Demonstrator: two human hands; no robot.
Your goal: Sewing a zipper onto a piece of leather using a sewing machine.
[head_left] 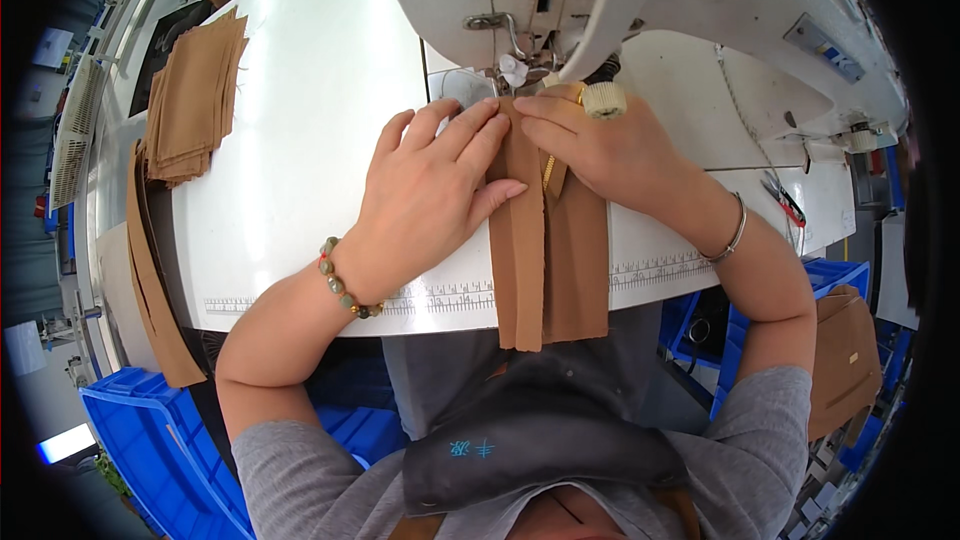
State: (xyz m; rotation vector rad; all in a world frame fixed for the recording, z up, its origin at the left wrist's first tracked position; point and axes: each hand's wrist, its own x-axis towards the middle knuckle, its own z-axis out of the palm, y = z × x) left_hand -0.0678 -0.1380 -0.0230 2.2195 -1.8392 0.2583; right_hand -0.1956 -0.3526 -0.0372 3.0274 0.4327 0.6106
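A long brown fabric piece (520, 270) runs from under the sewing machine's presser foot (503, 85) down over the table's front edge, its layers folded lengthwise. What looks like a gold-toothed zipper (549, 172) shows between the layers. My left hand (430, 175) lies palm down, fingers stretched out, its fingertips and thumb touching the fabric's left side. Close to the foot, my right hand (590, 140) has thumb and forefinger closed at the fabric's upper right edge; its other fingers are partly hidden behind a machine knob (604, 100). The needle tip is not clearly visible.
Brown cut pieces (195, 100) are stacked at the far left, with long brown strips (150, 280) nearer. Red-handled snips (787, 202) lie on the right. A ruler scale (440, 297) marks the table's front. Blue bins (170, 440) stand below; a brown bag-like piece (845, 360) hangs right.
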